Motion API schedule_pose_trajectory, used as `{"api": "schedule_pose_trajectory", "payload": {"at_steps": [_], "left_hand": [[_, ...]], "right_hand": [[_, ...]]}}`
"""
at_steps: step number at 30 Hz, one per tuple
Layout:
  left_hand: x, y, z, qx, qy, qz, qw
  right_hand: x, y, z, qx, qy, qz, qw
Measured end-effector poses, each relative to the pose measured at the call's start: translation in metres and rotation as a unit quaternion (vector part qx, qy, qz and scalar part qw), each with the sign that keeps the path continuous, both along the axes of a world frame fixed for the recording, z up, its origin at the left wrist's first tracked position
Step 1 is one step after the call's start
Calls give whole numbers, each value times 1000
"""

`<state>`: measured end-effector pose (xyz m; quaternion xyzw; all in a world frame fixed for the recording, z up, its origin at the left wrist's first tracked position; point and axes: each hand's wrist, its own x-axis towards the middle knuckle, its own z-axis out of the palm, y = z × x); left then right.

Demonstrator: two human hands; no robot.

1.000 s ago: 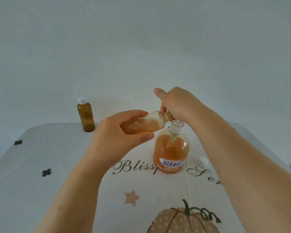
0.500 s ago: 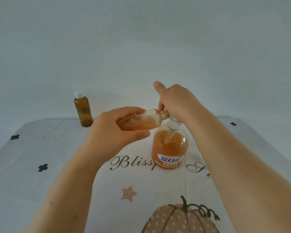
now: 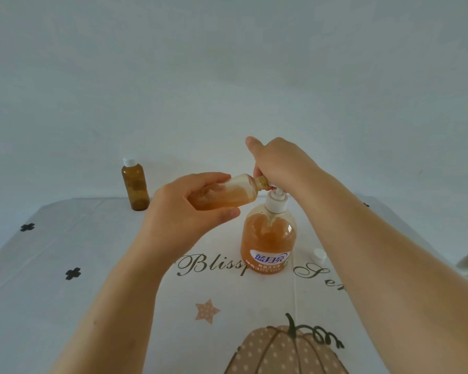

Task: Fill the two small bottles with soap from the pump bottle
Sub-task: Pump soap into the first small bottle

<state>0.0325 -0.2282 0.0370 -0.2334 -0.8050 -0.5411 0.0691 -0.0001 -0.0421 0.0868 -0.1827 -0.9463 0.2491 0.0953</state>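
Left grip (image 3: 189, 211) clasps the light, prob. soap-slick small bottle (image 3: 227, 195) mid-body (the safest hold), tilted w/ neck at the spout of the pump bottle (image 3: 268, 238) on the desk (image 3: 92, 265), while right grip (image 3: 278, 163) looks curled over its pump head.

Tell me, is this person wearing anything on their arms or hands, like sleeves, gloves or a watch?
Nothing shows. The left hand and right hand are gloveless, with no ring visible. Both forearms are uncovered to the picture's edge: no sleeves, watch or bracelet.
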Motion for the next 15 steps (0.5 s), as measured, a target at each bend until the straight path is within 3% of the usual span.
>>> {"api": "schedule_pose_trajectory", "payload": {"at_steps": [15], "left_hand": [[-8, -4, -5, -37, -41, -18, 998]], "right_hand": [[-2, 3, -17, 26, 7, 30, 999]]}}
